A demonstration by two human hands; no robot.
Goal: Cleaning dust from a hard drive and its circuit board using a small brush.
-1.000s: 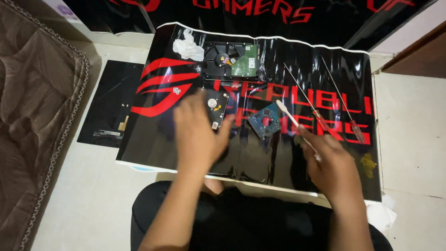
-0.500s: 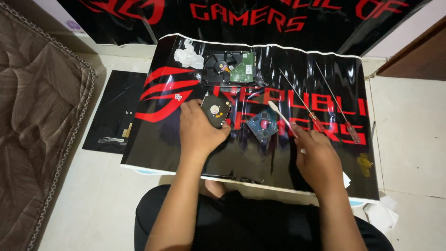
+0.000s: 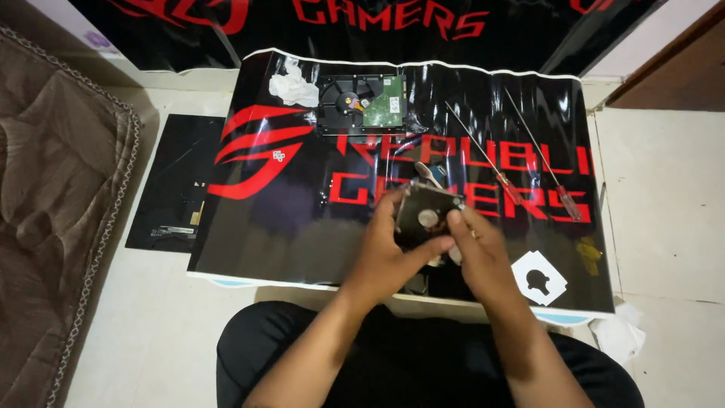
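Two bare forearms reach forward from the bottom of the view and converge at the centre. The left hand (image 3: 393, 253) is raised with its fingers curled and its thumb stretched rightward. The right hand (image 3: 483, 253) meets it, fingers bent inward, fingertips close against the left thumb. Both wrists are held straight.

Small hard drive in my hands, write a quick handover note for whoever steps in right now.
Left hand: holds the small hard drive from the left side, just above the black and red mat.
Right hand: grips its right edge, fingers on top.
Nearby: a bigger hard drive with its board showing at the mat's far edge, crumpled tissue beside it, two screwdrivers to the right.
Done: small drive is lifted.
Left: cannot tell if it is opened.
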